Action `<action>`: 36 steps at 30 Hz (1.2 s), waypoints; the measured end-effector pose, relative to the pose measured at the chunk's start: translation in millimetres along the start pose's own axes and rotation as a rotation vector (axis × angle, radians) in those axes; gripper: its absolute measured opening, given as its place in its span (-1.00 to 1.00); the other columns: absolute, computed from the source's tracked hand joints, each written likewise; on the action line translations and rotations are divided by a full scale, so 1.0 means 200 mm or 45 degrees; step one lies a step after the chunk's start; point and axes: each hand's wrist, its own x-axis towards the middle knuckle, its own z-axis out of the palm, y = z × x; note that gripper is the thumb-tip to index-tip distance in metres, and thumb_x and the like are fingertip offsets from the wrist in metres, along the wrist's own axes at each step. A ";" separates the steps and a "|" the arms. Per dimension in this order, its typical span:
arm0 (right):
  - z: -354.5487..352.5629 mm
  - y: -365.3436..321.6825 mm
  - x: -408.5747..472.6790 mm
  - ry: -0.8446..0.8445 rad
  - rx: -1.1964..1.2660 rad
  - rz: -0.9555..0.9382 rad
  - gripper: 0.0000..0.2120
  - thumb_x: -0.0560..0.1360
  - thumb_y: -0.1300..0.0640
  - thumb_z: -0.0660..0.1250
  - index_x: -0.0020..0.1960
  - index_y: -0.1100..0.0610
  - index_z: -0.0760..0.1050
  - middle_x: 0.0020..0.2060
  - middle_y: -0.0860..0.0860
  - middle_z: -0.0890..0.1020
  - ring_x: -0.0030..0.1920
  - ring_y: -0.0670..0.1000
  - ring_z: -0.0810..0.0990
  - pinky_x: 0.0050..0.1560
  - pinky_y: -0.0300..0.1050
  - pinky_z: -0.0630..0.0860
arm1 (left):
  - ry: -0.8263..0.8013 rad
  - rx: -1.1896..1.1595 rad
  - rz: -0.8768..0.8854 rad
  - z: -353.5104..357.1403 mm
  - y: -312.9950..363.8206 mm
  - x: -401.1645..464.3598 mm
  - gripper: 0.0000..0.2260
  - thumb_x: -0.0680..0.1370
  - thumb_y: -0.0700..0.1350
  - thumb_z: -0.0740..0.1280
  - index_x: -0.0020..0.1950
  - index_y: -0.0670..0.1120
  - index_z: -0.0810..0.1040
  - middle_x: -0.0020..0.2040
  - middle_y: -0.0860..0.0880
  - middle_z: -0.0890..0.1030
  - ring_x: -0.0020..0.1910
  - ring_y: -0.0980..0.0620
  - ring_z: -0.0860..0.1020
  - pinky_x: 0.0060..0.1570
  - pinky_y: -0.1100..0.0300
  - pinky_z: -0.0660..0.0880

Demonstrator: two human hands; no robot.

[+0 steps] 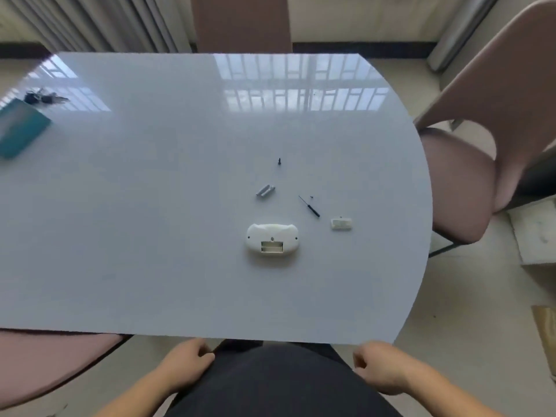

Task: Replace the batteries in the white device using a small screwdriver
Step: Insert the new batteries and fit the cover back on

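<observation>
Glossy pale table (150,236) filling the middle of the frame, window panes mirrored along its top edge. Pink chair (481,145) at right, seat tucked near the rounded table end. Another pink seat (45,362) peeking in lower left. Brown chair back (240,22) at top centre, beyond the far edge. Grey curtains (105,22) upper left, more drapery upper right. Beige tiled floor (451,311) lower right, cardboard scraps (546,332) at the right border.

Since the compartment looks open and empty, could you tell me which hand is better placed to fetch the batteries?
Probably left: the batteries lie up-left of the white device, nearer the left hand than the right hand; both hold nothing.
</observation>
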 end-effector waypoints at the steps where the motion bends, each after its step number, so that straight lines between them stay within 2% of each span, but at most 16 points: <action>1: -0.13 -0.04 -0.01 -0.007 -0.088 -0.088 -0.85 0.37 -0.04 0.17 -0.29 0.02 0.38 -0.32 -0.08 0.48 -0.30 -0.03 0.42 -0.36 -0.16 0.30 | 0.022 -0.024 -0.008 0.00 0.03 -0.02 -0.92 0.47 0.04 0.25 -0.17 0.08 0.48 -0.10 0.09 0.60 -0.07 0.11 0.55 -0.06 0.22 0.47; 4: -0.51 -0.21 -0.04 0.088 -0.249 -0.288 -0.83 0.43 -0.09 0.19 -0.26 -0.03 0.40 -0.26 -0.12 0.53 -0.20 -0.03 0.50 -0.24 -0.13 0.46 | 0.079 -0.110 0.037 -0.04 0.15 -0.05 -0.94 0.49 0.05 0.26 -0.11 0.12 0.49 -0.09 0.15 0.59 -0.09 0.17 0.54 -0.06 0.26 0.46; 6: -0.74 -0.35 0.01 0.256 -0.284 -0.389 -0.82 0.47 -0.09 0.21 -0.19 0.00 0.46 -0.20 -0.10 0.58 -0.17 -0.03 0.54 -0.13 -0.04 0.53 | 0.141 -0.164 0.122 -0.09 0.24 -0.04 -0.93 0.50 0.09 0.26 -0.05 0.15 0.48 -0.05 0.17 0.58 -0.10 0.23 0.53 -0.05 0.29 0.46; 8: -0.94 -0.48 0.11 0.461 -0.237 -0.445 -0.84 0.48 -0.05 0.25 -0.17 0.02 0.48 -0.21 -0.08 0.59 -0.18 -0.01 0.55 -0.14 -0.04 0.54 | 0.238 -0.194 0.178 -0.17 0.33 0.00 -0.82 0.51 0.11 0.26 0.08 0.15 0.49 0.03 0.20 0.55 -0.07 0.24 0.52 -0.01 0.28 0.47; 11: -1.14 -0.66 0.33 0.745 -0.101 -0.439 -0.92 0.48 0.02 0.27 -0.14 0.01 0.48 -0.16 -0.07 0.57 -0.14 0.02 0.53 -0.16 -0.07 0.50 | 0.400 -0.160 0.271 -0.29 0.44 0.11 -0.64 0.50 0.11 0.28 0.28 0.10 0.38 0.23 0.17 0.42 0.11 0.20 0.48 0.10 0.24 0.45; 13: -1.20 -0.75 0.48 0.871 -0.071 -0.427 -0.91 0.49 0.07 0.27 -0.03 0.04 0.51 -0.08 -0.04 0.55 -0.09 0.04 0.52 -0.12 -0.09 0.48 | 0.492 -0.080 0.347 -0.37 0.50 0.19 -0.52 0.49 0.10 0.31 0.36 0.07 0.28 0.35 0.12 0.30 0.24 0.09 0.42 0.17 0.17 0.43; 16: -1.22 -0.85 0.66 0.911 -0.152 -0.449 -0.80 0.51 0.12 0.24 0.12 0.06 0.50 0.05 0.00 0.52 -0.02 0.09 0.54 -0.07 -0.07 0.50 | 0.572 0.001 0.444 -0.46 0.58 0.30 -0.34 0.44 0.09 0.37 0.44 0.08 0.12 0.42 0.08 0.14 0.32 -0.03 0.33 0.23 0.09 0.42; 20: -1.22 -0.91 0.79 0.962 -0.307 -0.440 -0.82 0.51 0.19 0.20 0.09 0.08 0.47 0.05 0.04 0.51 -0.11 0.16 0.55 -0.18 -0.03 0.52 | 0.614 0.080 0.557 -0.53 0.64 0.42 -0.21 0.42 0.10 0.41 0.49 0.10 -0.01 0.48 0.07 0.02 0.37 -0.06 0.25 0.28 0.06 0.39; 23: -1.21 -0.94 0.84 0.987 -0.386 -0.454 -0.81 0.52 0.22 0.18 0.09 0.12 0.47 0.01 0.07 0.50 -0.18 0.19 0.54 -0.25 0.02 0.54 | 0.589 0.104 0.615 -0.56 0.66 0.48 -0.20 0.42 0.11 0.41 0.49 0.10 -0.02 0.49 0.08 -0.02 0.42 -0.06 0.18 0.35 0.04 0.33; 27: -1.19 -0.95 0.88 0.959 -0.452 -0.457 -0.81 0.52 0.20 0.20 0.09 0.11 0.50 -0.01 0.06 0.50 -0.22 0.18 0.54 -0.30 -0.04 0.51 | 0.559 0.174 0.645 -0.56 0.65 0.51 -0.22 0.42 0.12 0.40 0.48 0.11 -0.02 0.49 0.06 -0.03 0.43 -0.07 0.15 0.36 0.02 0.30; 30: -1.17 -0.93 0.90 0.975 -0.487 -0.508 -0.86 0.52 0.21 0.24 0.03 0.15 0.53 -0.03 0.09 0.52 -0.28 0.17 0.51 -0.40 -0.10 0.37 | 0.567 0.229 0.644 -0.57 0.65 0.53 -0.25 0.42 0.12 0.39 0.47 0.11 0.00 0.49 0.03 -0.01 0.42 -0.09 0.16 0.35 0.01 0.29; 33: -1.15 -0.92 0.91 1.008 -0.479 -0.558 -0.92 0.50 0.23 0.29 -0.03 0.19 0.54 -0.08 0.13 0.53 -0.37 0.12 0.36 -0.41 -0.13 0.24 | 0.582 0.252 0.649 -0.56 0.64 0.55 -0.30 0.43 0.13 0.37 0.45 0.11 0.05 0.48 0.00 0.04 0.39 -0.09 0.18 0.32 0.00 0.29; 36: -1.13 -0.91 0.91 0.998 -0.456 -0.567 -0.96 0.49 0.26 0.29 -0.08 0.22 0.51 -0.09 0.15 0.49 -0.40 0.15 0.37 -0.46 -0.09 0.33 | 0.602 0.262 0.650 -0.56 0.64 0.56 -0.37 0.44 0.13 0.35 0.42 0.10 0.12 0.44 -0.01 0.16 0.35 -0.10 0.23 0.27 0.00 0.32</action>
